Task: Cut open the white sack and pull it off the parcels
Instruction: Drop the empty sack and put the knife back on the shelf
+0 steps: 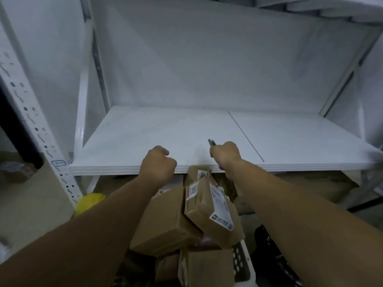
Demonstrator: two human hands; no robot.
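A white metal shelf unit is seen head-on in a dim storeroom. Its wide shelf board is made of two panels w/ a thin seam running front to back on the right side. A white perforated upright stands at the left, w/ a small blue tag low on it. More cardboard is seen in shadow under the board.

The L hand is curled into a tight fist at the board's front edge. Nothing is seen held in it, though the finger side is hidden. The R hand is wrapped round a cutter, whose grey tip sticks out past the hand & points over the board, just left of the seam. Whether a blade is out can't be told.

The parcels are piled btwn the two forearms, below the board's front edge. They are brown boxes w/ white labels. The top one is tilted & leans on a larger box to its left, w/ its far end right at the board's lip. They sit in a white slotted basket. Whether any of the white sack is in view can't be told.

A yellow object lies by the upright's foot. A black crate is just right of the basket. Ahead of both hands the board runs wide to the back wall, bounded by side posts.
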